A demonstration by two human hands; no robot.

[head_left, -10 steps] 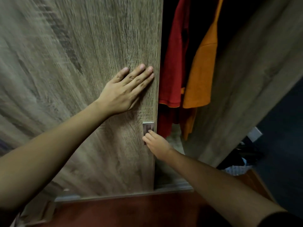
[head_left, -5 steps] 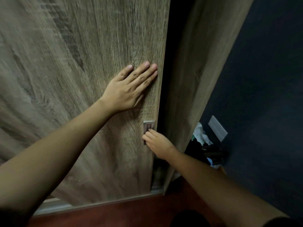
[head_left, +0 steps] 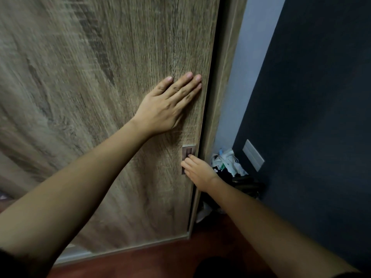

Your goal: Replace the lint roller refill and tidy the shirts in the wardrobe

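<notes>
Wardrobe door (head_left: 100, 97) pressed flat by left hand (head_left: 162, 109), fingers straight, grip released.
Right hand (head_left: 200, 173) laid on recessed handle (head_left: 188, 150); whether it is hooked cannot be told. Door upright, free edge just beside frame (head_left: 218, 97).

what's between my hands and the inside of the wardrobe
The sliding door: left hand lies flat on it, right hand touches its handle. Only a narrow dark gap shows at its right edge.

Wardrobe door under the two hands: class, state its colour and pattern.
The wardrobe door is greyish-brown with a streaky wood-grain pattern, shown best in the head view.
</notes>
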